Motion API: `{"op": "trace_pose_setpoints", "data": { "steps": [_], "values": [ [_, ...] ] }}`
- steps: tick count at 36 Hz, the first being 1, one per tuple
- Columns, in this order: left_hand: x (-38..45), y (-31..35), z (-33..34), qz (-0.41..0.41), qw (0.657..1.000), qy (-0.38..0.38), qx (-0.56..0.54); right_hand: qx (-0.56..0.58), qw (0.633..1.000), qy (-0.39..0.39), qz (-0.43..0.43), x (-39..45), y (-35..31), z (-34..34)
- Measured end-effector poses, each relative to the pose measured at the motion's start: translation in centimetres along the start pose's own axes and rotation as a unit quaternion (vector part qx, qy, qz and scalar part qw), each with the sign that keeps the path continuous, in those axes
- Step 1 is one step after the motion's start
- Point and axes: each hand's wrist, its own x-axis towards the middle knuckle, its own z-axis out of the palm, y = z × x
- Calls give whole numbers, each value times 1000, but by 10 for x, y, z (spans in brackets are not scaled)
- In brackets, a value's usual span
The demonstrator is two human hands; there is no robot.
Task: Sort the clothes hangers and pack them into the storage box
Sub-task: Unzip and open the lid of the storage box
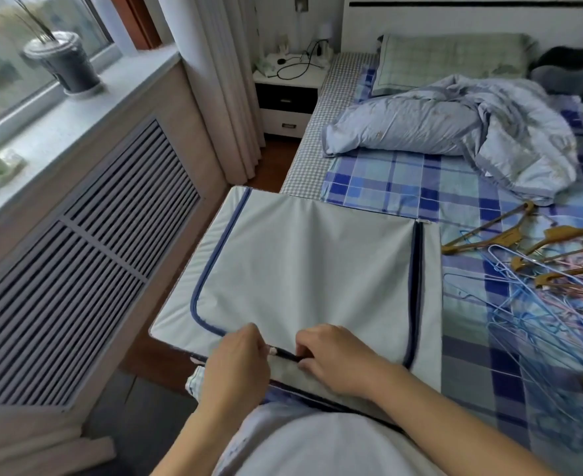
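Bedroom, plaid bed (403, 187) bearing pale storage box (300, 262), hangers (530, 280) heaped beside; left hand (236, 362) pinching zipper pull (273, 351), right hand (334, 359) gripping lid edge

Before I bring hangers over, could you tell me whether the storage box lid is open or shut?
Shut: the pale grey fabric storage box has its lid flat; both hands work its zip.
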Motion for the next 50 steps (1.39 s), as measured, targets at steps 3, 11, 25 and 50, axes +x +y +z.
{"op": "trace_pose_setpoints", "data": {
  "steps": [3, 11, 25, 50],
  "values": [
    [20, -30, -29, -20, 998, 20, 55, 20, 997, -58, 44, -2, 4, -8],
    [125, -114, -96, 73, 982, 51, 164, 51, 983, -153, 85, 27, -9, -24],
    [338, -15, -115, 309, 916, 81, 242, 180, 947, -97, 247, 18, -19, -22],
    [197, -55, -76, 585, 777, -218, 74, 237, 932, -26, 273, 6, -41, -72]
  ]
}}
